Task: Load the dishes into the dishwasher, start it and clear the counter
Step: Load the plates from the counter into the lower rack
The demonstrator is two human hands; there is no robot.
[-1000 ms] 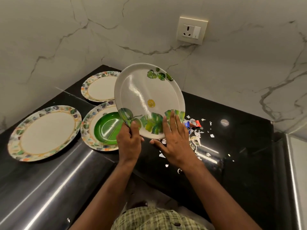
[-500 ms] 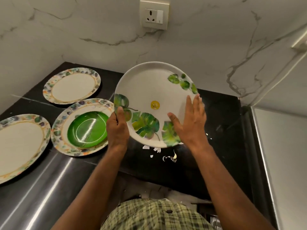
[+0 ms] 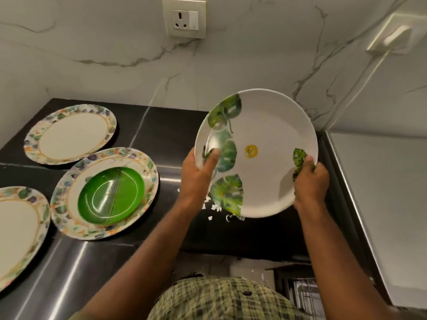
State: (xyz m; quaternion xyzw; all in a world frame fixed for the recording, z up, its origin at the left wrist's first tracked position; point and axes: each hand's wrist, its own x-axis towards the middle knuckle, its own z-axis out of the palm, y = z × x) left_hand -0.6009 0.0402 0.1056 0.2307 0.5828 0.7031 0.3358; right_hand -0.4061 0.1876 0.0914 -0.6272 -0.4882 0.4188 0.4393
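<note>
Two hands hold one white leaf-print plate lifted clear of the black worktop, tilted with its face toward the camera. Nearest the viewer is a green checked shirt, and to its right, below the worktop edge, a wire rack shows only in part. The left hand grips the plate's left rim, thumb laid over the front face on a printed leaf; the right hand grips the right rim, fingers curled round the edge. The plate carries three large green leaf prints down its left side, one small leaf at the right rim, and one yellow round mark near its centre; whether that mark bears writing cannot be told. Several white scraps lie on the worktop just under the plate's lower edge. To the left sit three plates with mottled multicoloured borders: a near one cut by the frame edge, a middle one bearing one green divided dish, and a far one by the corner. On the marbled wall behind are one socket with switch, with no legible lettering, and a second plate-like fitting at far right, blurred.
</note>
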